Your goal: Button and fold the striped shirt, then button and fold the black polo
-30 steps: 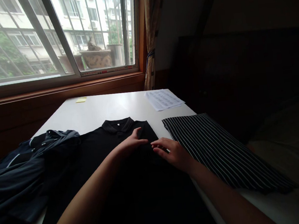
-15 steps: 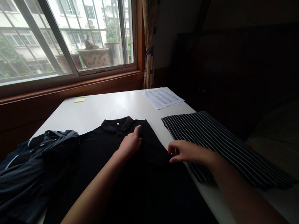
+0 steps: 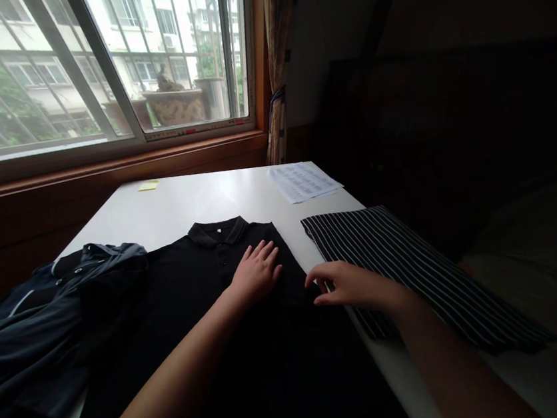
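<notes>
A black polo shirt (image 3: 187, 293) lies spread out, collar at the far end. My left hand (image 3: 258, 270) rests flat on its chest, right of the button placket, with fingers extended and slightly apart. At the shirt's right sleeve edge is my right hand (image 3: 337, 285), its fingers curved and a gap showing between thumb and forefinger. Dark cloth shows in that gap; I see no firm grip on it. Just beyond the right hand lies a folded black-and-white striped garment (image 3: 394, 256).
The white table (image 3: 197, 198) carries a rumpled dark blue garment (image 3: 38, 350) on the left. Printed sheets (image 3: 303, 183) lie at the far right corner, a yellow note (image 3: 148, 185) at the far left. A barred window (image 3: 180, 52) and a tied curtain (image 3: 279, 101) stand behind.
My left hand has gone from a pointing shape to lying flat with spread fingers, slightly lower and to the right. My right hand has shifted slightly left, thumb and forefinger a little wider apart.
</notes>
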A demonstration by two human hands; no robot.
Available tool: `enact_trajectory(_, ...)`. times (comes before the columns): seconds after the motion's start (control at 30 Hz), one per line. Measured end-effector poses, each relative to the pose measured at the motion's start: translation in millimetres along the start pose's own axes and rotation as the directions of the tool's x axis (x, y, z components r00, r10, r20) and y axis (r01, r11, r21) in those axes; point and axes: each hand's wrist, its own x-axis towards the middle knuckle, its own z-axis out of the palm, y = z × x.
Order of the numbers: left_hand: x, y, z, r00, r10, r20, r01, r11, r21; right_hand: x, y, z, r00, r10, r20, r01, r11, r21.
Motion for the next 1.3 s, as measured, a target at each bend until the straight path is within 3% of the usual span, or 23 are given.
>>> enact_trajectory(0.1, -1, -3, 3.8, 0.999, -0.005, 0.039, 0.006, 1.000, -0.020, 2, -8, 8, 0.996, -0.071, 0.048, 0.074, 0.996, -0.044)
enact_trajectory(0.3, 1, -9, -0.7, 0.998, 0.004, 0.063, 0.003, 0.995, -0.096, 3, -19, 16, 0.987, -0.157, -0.030, 0.153, 0.983, -0.103)
enact_trajectory(0.53, 1, -12, -1.0, 0.998, 0.004, 0.066, 0.004, 0.992, -0.129, 4, -21, 15, 0.975, -0.219, -0.026, 0.214, 0.969, -0.123)
enact_trajectory(0.8, 2, -13, 0.9, 0.997, 0.008, 0.075, 0.002, 0.991, -0.132, 3, -17, 15, 0.991, -0.122, 0.063, 0.126, 0.990, -0.070)
enact_trajectory(1.3, 2, -12, 1.3, 0.998, 0.002, 0.068, 0.007, 0.992, -0.128, -3, -21, 17, 0.993, -0.116, 0.036, 0.121, 0.979, -0.167)
